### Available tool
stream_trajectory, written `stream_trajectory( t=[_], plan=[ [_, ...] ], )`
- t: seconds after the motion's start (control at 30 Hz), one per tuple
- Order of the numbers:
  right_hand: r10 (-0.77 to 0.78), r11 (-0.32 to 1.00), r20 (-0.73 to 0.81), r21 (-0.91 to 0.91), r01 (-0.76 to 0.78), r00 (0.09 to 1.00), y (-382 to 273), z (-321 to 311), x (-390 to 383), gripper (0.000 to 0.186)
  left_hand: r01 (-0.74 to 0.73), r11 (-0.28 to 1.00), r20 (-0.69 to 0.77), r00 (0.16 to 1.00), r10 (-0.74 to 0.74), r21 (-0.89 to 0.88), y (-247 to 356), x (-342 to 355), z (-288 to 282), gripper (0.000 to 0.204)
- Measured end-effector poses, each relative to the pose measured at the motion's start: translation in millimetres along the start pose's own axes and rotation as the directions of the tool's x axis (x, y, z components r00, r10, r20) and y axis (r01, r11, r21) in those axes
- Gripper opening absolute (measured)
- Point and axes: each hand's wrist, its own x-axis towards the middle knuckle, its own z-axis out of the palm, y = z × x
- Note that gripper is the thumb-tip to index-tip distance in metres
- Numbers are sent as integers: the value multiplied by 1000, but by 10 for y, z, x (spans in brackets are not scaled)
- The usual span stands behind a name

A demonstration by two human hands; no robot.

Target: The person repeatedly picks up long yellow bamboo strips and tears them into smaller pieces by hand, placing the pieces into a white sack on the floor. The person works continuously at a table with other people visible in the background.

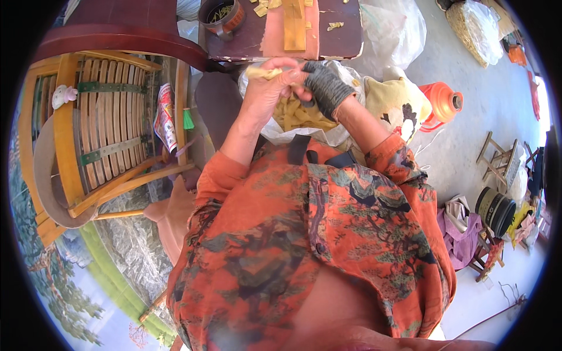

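Note:
My left hand is bare and closed around a pale yellow, folded strip, which sticks out past the fingers on the left. Against its fingertips presses my right hand, wearing a grey fingerless wrap. The right fingers are curled, and whatever lies between them is hidden. Both hands are raised above a white plastic bag that holds many flat yellowish strips. Just beyond the hands, a wooden block lies on a pink cloth on a dark table.
On the table stand a mug and small yellow folded pieces. An orange flask and a cream cloth bag sit to the right. A slatted wooden chair is at left. Farther right are a small stool and a black-rimmed drum.

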Motion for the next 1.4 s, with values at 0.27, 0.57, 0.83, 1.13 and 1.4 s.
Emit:
stream_trajectory(
  t=[0.27, 0.57, 0.83, 1.13, 1.4],
  plan=[
    [-248, 844, 27, -485, 229, 968, -165, 86, -147, 33, -74, 997, -84, 994, 72, -19, 102, 260, -300, 15],
    [-536, 423, -107, -893, 157, 837, -306, -386, 393, 39, 2, 992, -31, 1000, 2, 129, 87, 684, -343, 15],
    [-674, 25, 150, -974, 225, 724, -468, -409, 540, 27, -128, 942, -79, 984, 159, 309, -9, 1010, -445, 15],
    [-573, -231, 127, -973, -11, 810, -126, -692, 1042, 25, -90, 490, -95, 935, 341, 867, -145, 1264, -541, 15],
    [-748, 155, 5, -971, 182, 664, -224, -244, 234, 24, -250, 406, 21, 871, 491, 879, -202, 428, -477, 29]
  ],
)
